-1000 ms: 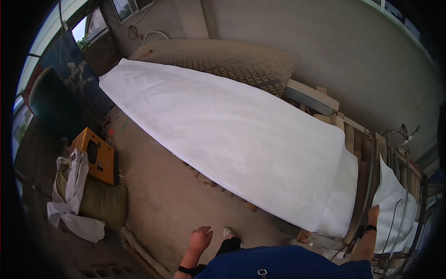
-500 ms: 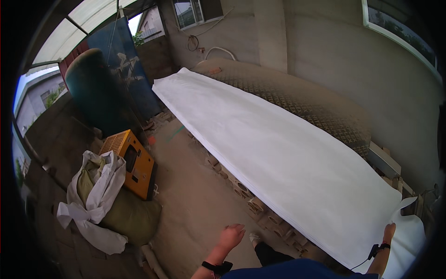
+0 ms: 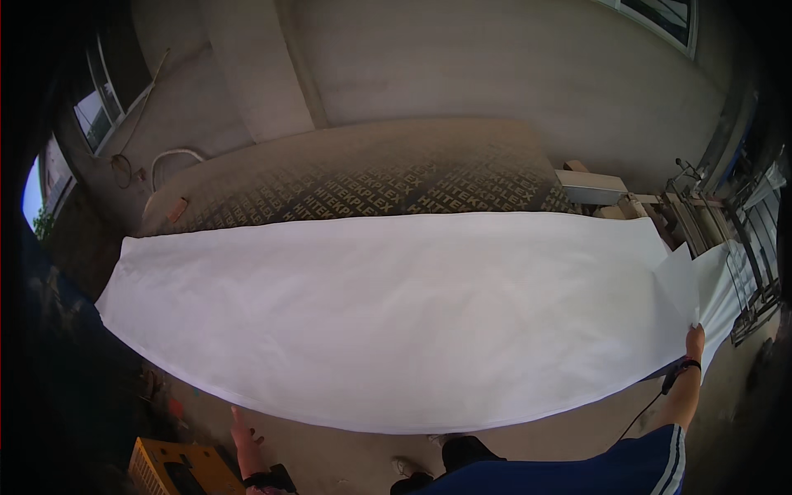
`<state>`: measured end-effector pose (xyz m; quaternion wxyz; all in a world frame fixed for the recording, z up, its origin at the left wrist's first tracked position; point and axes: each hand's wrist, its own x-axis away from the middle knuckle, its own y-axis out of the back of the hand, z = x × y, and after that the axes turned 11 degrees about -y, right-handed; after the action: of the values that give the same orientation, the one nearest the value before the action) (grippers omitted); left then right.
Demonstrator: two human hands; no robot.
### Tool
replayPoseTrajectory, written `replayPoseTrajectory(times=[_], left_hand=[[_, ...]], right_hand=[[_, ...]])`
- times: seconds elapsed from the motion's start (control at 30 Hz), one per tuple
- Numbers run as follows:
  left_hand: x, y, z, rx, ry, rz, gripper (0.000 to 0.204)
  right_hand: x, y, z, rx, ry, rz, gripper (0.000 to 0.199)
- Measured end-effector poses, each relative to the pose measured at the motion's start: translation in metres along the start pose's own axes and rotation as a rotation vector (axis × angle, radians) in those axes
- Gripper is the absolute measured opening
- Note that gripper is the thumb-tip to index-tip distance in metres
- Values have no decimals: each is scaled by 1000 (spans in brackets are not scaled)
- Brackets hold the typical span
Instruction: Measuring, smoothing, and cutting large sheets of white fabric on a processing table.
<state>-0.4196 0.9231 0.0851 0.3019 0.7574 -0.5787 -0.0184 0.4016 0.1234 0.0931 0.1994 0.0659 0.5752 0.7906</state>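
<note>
A long white sheet (image 3: pixel 396 322) lies spread in front of me from far left to right, its near edge curving toward me. At its right end my right hand (image 3: pixel 695 340) is closed on the sheet's edge, where a corner flap folds up. Past that hand, more white sheet (image 3: pixel 719 285) hangs down on the right. My left hand (image 3: pixel 245 436) is low on the left, just below the near edge of the sheet. It holds nothing, and its fingers are apart. Each wrist wears a dark band.
Behind the sheet stands a dusty brown patterned board (image 3: pixel 355 177) with a small reddish block (image 3: pixel 177 209) on it. Metal racks (image 3: pixel 747 264) and a grey box-like piece (image 3: pixel 591 186) are at the right. A yellow machine (image 3: pixel 186 466) sits at the lower left.
My view has swung to the right, so the sheet now runs across it. My left hand has moved out to the left, near the sheet's front edge; my right keeps its grip.
</note>
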Motion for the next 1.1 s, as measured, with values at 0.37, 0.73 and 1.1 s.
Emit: replayPoseTrajectory(times=[0.37,0.73,1.1], left_hand=[[-115,-23,-20,427,-108,-56,65],[-82,-2,-25,472,-85,102,48],[-206,149,12,-52,-503,1657,41]], right_hand=[[34,19,-89,103,-134,-22,42],[106,36,84,982,722,-333,29],[516,15,385,483,612,-173,31]])
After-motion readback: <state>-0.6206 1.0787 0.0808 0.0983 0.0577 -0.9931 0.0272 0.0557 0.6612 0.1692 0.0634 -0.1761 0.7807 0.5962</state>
